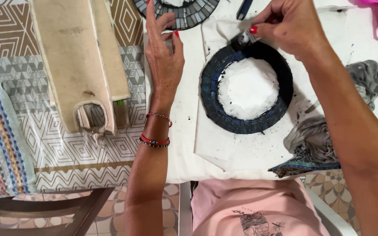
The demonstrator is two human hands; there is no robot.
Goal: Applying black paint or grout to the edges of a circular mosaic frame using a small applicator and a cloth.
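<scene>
Head view, looking straight down at a white table (250,161) speckled with dark grit. At centre, a round ring-shaped mosaic frame of small dark blue tiles (246,124), smeared with black grout, lying flat on a creased sheet of white paper (215,140); crumpled white paper filling its hollow middle. Right hand (292,26) at the ring's upper edge, fingers pinched shut around a small grey grout-stained scrap (245,38) pressed against the tiles; red-painted nails. Left hand (165,57) flat and open, fingers stretched out, resting on the table just left of the ring, gripping nothing; beaded red and dark bracelets at the wrist. At the right edge of the ring, a rumpled grey cloth (313,142), soft and stained. Above, partly cut off, a second round mosaic of grey tiles (189,15). At left, a tall beige fabric-covered cat post with an arched opening (82,65) standing on a geometric patterned floor (5,35). Below, a pink shirt (254,205).
</scene>
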